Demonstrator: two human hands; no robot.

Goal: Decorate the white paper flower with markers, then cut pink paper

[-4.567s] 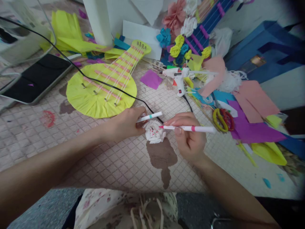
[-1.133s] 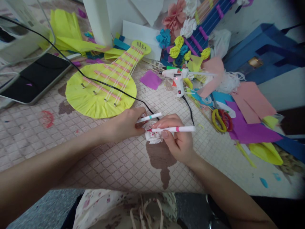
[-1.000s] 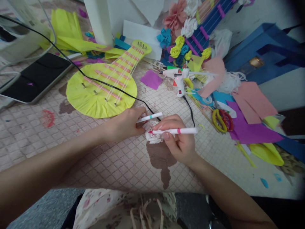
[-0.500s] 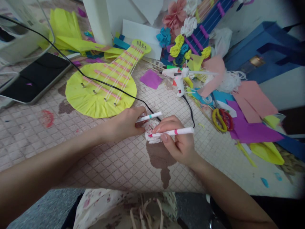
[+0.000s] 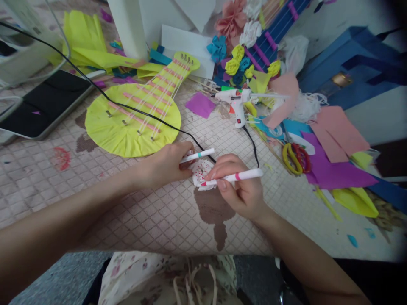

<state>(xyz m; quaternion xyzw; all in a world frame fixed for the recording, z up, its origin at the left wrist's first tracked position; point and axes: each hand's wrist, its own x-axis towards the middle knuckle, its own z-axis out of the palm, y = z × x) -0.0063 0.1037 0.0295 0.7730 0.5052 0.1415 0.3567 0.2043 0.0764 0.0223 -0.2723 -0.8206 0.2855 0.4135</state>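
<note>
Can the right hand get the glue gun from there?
Probably yes: mostly tablecloth lies between the right hand and the glue gun, its black cord off to one side, but that hand holds a pen.

Bare left forearm (image 5: 95, 205): enters at the lower left and extends forward and to the right. Bare left hand (image 5: 168, 164): back of hand upward, index finger bent, thumb pointing right in a closed grip; remaining fingers partly hidden. Left wrist: approximately in line with the forearm. Bare right forearm (image 5: 292, 235): enters at the lower right and extends forward and to the left. Bare right hand (image 5: 243, 186): fingers directed left, thumb opposed below the index finger in a writing grip. Hands: near each other, not touching.
</note>
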